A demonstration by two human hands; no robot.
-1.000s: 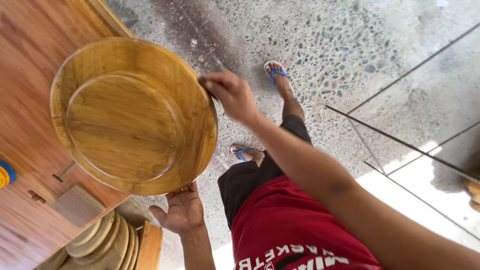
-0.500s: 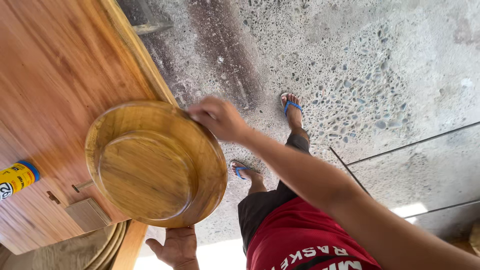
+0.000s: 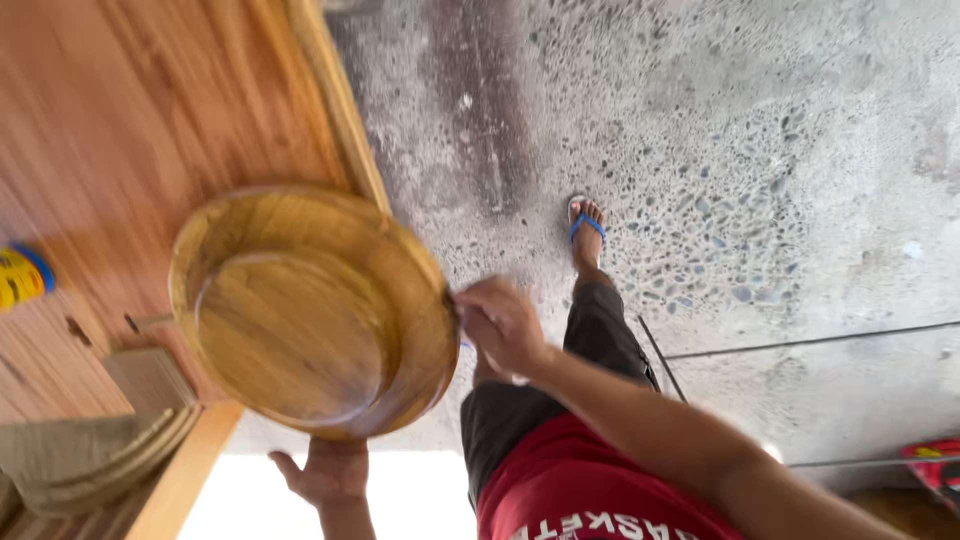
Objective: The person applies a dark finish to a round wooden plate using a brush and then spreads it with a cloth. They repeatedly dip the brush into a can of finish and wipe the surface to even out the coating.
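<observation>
A round wooden plate point(image 3: 310, 310) with a raised rim is held up over the edge of a wooden table point(image 3: 150, 120). My left hand point(image 3: 325, 470) supports the plate from below at its near edge. My right hand point(image 3: 500, 322) grips the plate's right rim with fingers closed on it. The picture is blurred by motion.
A stack of similar wooden plates point(image 3: 110, 470) lies at the lower left on the table. A yellow and blue can point(image 3: 22, 275) sits at the left edge. Beyond the table is pebbled concrete floor point(image 3: 720, 150), my sandalled foot point(image 3: 587, 225) on it. A red object point(image 3: 935, 465) lies far right.
The plate has come lower and to the right in view, and tilted. My right hand moved from its top rim to its right rim; my left hand stays beneath.
</observation>
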